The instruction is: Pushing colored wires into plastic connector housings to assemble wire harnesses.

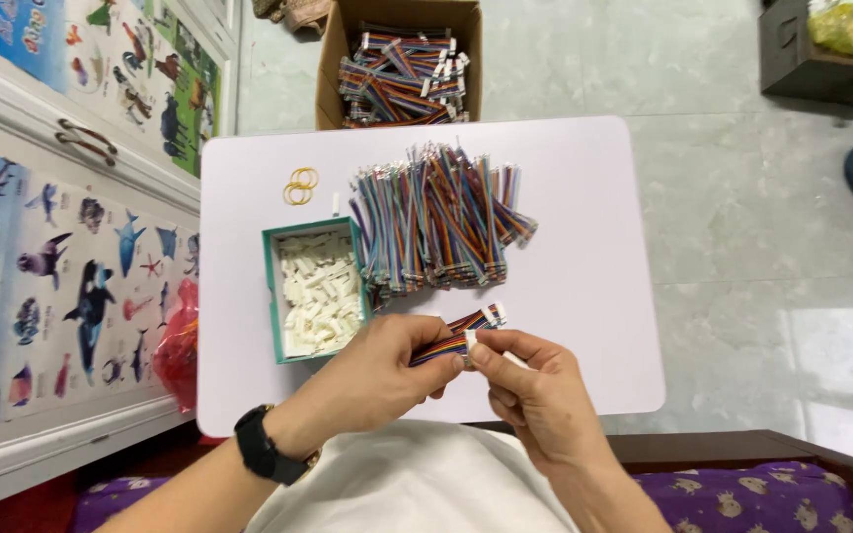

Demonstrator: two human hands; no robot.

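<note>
White cloth [417, 484] over the lap fills the near edge of the view; just above it both hands meet over the front of the counter [604, 296].

Left hand [372, 380], black watch [261, 449] on the wrist: grip clenched around a short bundle of rainbow ribbon wires [456, 336], which runs up and to the right out of the fist. One end with a small white connector [493, 314] sticks out past the fingers.

Right hand [535, 395]: thumb and forefinger pinch a small white plastic piece [471, 341] right at the wire bundle, touching it. Cannot tell whether the piece is already seated on the wire ends.

Surroundings on the counter: green tray [271, 296] of loose white connector housings just left of the hands; large heap of the same coloured wire sets [436, 217] behind the hands; yellow rubber bands [300, 185] near the far left corner. Cardboard box [333, 69] of more wire sets on the floor beyond the counter.

Judgement: step in hand looks like fitting a housing onto the free end of the held wires. Next move likely calls for lining up the wire ends square with the housing slot and pressing straight in, left hand holding the bundle steady close to the end so the wires do not splay.
</note>
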